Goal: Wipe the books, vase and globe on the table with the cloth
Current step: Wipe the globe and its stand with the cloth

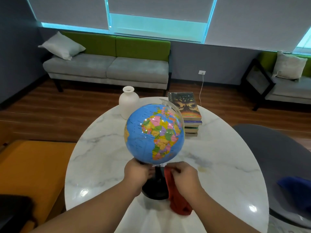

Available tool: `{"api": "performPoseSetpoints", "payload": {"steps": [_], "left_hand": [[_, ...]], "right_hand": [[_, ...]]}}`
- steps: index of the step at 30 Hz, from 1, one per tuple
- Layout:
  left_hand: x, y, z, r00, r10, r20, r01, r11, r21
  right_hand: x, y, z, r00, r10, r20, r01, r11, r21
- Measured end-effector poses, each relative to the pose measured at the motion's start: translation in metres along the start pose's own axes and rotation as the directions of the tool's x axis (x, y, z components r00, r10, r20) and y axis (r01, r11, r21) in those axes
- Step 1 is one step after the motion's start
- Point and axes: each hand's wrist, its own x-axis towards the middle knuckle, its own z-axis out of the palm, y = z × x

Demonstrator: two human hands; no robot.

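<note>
On the marble table [218,165] stands the globe [154,132], books [188,115] behind-right of it, vase [128,101] behind-left. My left hand [138,172] grips its stem under the ball; my right hand [184,175], beside the stem, pinches the red cloth [176,197].

You have the blue plastic globe [154,133] on its black base near the middle of the round white marble table [101,165], Africa facing you. The crumpled red cloth [176,199] hangs against the base's right side. Farther off, the white ceramic vase [128,102] stands upright, with the stack of paperback books [188,111] to its right.
</note>
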Motion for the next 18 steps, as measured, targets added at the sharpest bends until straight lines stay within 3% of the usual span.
{"api": "performPoseSetpoints", "payload": {"steps": [2,4,7,10,18], "left_hand": [[0.001,0.002,-0.001,1.0,0.007,0.011,-0.007,1.0,-0.018],[0.0,0.003,-0.002,1.0,0.012,0.016,-0.011,1.0,-0.026],[0.0,0.003,-0.004,1.0,-0.007,0.011,0.007,1.0,-0.014],[-0.002,-0.001,-0.003,0.999,-0.049,0.012,0.049,0.999,-0.001],[0.001,0.003,-0.006,1.0,-0.017,-0.004,0.017,1.0,0.018]], "right_hand": [[-0.003,-0.006,0.003,0.998,0.057,0.009,-0.057,0.987,0.152],[-0.01,-0.008,0.004,0.992,0.007,0.123,-0.024,0.99,0.14],[-0.015,-0.001,0.005,0.956,-0.085,0.282,0.093,0.995,-0.017],[-0.009,0.01,0.004,0.932,-0.124,0.34,0.211,0.949,-0.234],[0.004,0.036,-0.036,0.961,0.205,0.186,-0.099,0.883,-0.46]]}}
